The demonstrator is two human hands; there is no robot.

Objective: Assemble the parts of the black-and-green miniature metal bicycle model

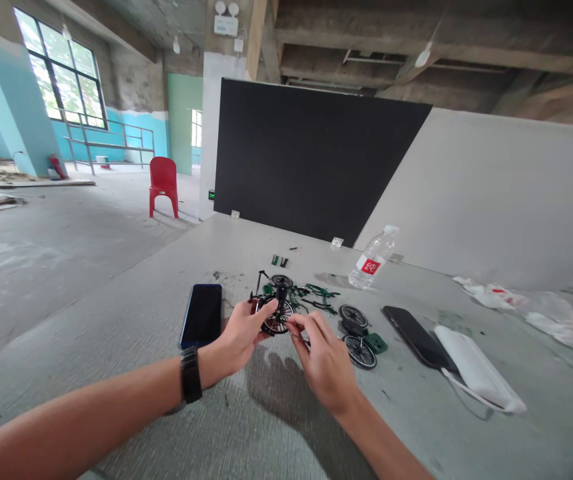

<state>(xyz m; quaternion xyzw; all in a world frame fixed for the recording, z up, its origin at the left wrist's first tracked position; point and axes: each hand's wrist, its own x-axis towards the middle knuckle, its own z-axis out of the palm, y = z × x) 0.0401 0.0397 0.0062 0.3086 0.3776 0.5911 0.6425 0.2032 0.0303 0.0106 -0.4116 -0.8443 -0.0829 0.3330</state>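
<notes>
My left hand, with a black watch on its wrist, is closed around a small black model bicycle and holds it just above the table. The model's spoked wheel faces me, and its thin handlebar part sticks up at the left. At the wheel's right edge, the fingertips of my right hand are pinched together; whatever lies between them is too small to make out. Green and black model parts lie behind my hands. To the right rest loose spoked wheels beside a green piece.
A phone lies left of my hands. On the right are a dark phone, a white power bank with a cable, and a water bottle. A black panel stands along the table's back. Beyond is a red chair.
</notes>
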